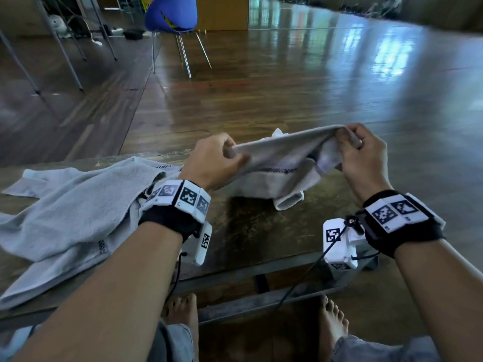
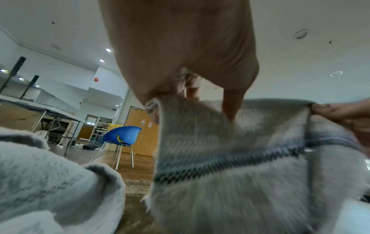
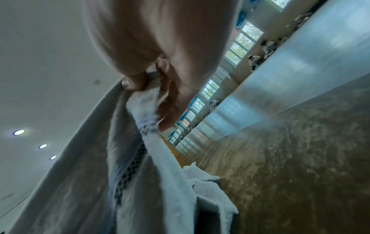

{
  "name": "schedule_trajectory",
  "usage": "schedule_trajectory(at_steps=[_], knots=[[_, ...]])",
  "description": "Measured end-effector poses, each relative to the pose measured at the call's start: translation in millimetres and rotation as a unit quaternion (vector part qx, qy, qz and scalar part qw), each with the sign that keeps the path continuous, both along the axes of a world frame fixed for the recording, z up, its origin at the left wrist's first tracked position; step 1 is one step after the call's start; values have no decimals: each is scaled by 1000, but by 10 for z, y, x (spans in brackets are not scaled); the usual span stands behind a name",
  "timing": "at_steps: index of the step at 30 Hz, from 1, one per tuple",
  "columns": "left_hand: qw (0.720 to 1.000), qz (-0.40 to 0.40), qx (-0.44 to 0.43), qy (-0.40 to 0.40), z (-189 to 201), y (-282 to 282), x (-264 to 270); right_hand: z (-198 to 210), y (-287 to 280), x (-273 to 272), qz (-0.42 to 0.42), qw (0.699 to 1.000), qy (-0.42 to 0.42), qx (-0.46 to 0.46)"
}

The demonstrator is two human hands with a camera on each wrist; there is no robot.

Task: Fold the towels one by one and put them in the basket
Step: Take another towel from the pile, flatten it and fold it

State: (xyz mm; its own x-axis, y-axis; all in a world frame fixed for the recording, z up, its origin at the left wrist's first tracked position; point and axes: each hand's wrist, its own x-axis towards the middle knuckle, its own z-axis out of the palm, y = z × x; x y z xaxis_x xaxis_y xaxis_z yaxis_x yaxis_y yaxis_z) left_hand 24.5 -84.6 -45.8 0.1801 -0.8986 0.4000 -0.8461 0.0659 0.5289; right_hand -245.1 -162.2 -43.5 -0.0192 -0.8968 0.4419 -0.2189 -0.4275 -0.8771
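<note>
- The towel (image 1: 277, 152) held between the hands is off-white to pale grey, with a dark, checkered woven stripe running across it near one end.
- The second towel (image 1: 73, 205), lying crumpled on the surface, is pale grey-blue and bears small dark checkered bands near its ends.
- The surface (image 1: 261, 231) is dark brown with a mottled, worn sheen.
- The floor (image 1: 261, 87) is brown wood planks, glossy with pale blue-white reflections.
- The chair (image 1: 171, 13) has a bright blue shell with a streak of yellow and thin silver metal legs.
- The wristbands (image 1: 402, 218) are black, carrying white blocks printed with black-and-white square code patterns.
- The trousers (image 1: 379, 348) are faded grey-blue.
</note>
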Motion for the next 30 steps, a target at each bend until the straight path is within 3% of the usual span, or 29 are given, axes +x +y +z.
schedule_trajectory(at_steps=[2,4,6,8,9,10,12,14,16,18,21,24,28,30], knots=[[999,12,36,-39,-59,-11,45,-53,-46,-44,4,1000,10,20],[998,53,24,-17,-108,-24,72,-105,-81,-95,7,998,58,34],[994,59,4,89,-119,-33,68,-154,-105,-145,9,993,108,46],[978,29,49,199,-91,-42,16,-204,-145,-195,14,984,164,73],[974,17,113,193,-76,-47,-9,-216,-152,-214,26,975,197,98],[971,10,196,137,-65,-45,-32,-223,-149,-228,47,965,228,124],[937,-4,349,17,-76,-31,-55,-243,-136,-247,86,941,291,149],[904,-33,426,-13,-106,-22,-55,-263,-131,-230,95,925,346,130],[908,-41,418,-4,-122,-17,-32,-287,-121,-162,86,920,367,108],[935,-42,352,11,-136,-24,-15,-313,-113,-65,82,922,370,83],[962,-73,263,7,-216,17,-46,-346,-82,94,155,916,360,85],[947,-154,279,-41,-396,32,-138,-471,-25,261,259,860,424,118],[942,-171,270,-102,-444,-91,-191,-514,-16,437,248,831,494,68],[927,-170,316,-106,-352,-159,-150,-340,-116,489,299,781,534,124]])
